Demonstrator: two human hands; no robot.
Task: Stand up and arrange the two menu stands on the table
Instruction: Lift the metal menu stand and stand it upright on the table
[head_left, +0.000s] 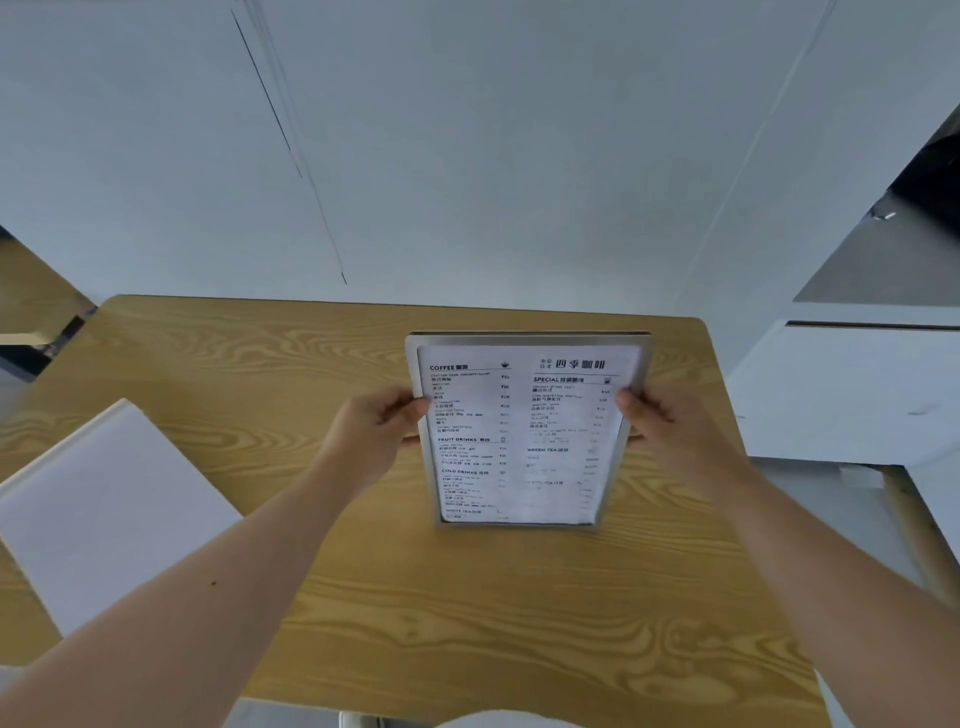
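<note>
Left hand (376, 423) and right hand (662, 421) grip grey-framed printed menu stand (522, 436) upright by its sides; seat base flat on wood-grain table (467, 623), steady.

a café: a coffee and tea menu stand (524, 431) on a wood-grain table (260, 364).

pale grey wall (467, 156) behind a wood-grain table (260, 353)
</note>
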